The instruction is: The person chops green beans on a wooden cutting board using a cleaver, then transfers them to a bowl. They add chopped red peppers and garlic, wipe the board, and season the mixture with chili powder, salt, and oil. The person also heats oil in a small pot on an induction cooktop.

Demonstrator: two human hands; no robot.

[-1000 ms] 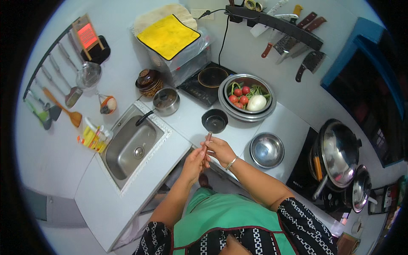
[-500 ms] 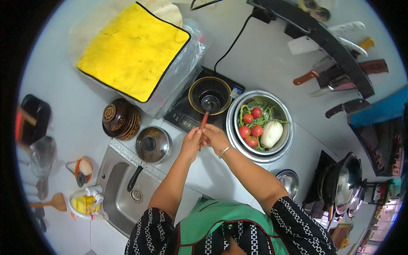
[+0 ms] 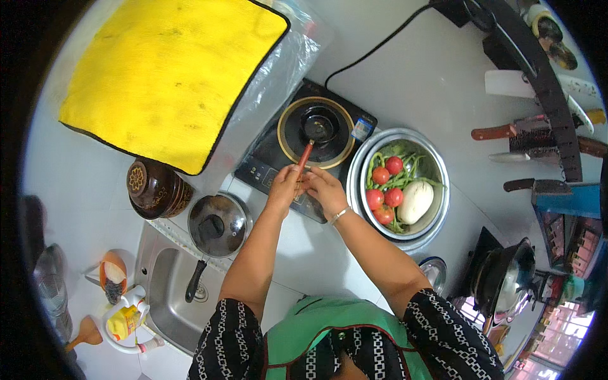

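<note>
Over the last second both hands travelled away from the bench edge near the small dark bowl, up toward the induction cooker [image 3: 304, 149]. The left hand [image 3: 285, 185] and right hand [image 3: 324, 189] came together over its front edge, and the reddish stick [image 3: 305, 154] in their grip now reached across the black pan [image 3: 318, 126]. The head moved in closer too.

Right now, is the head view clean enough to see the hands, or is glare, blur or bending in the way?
Head view: both hands sharp and evenly lit at centre; fisheye bends the knife rack and the sink near the black rim; mild glare on the plastic wrap.
</note>
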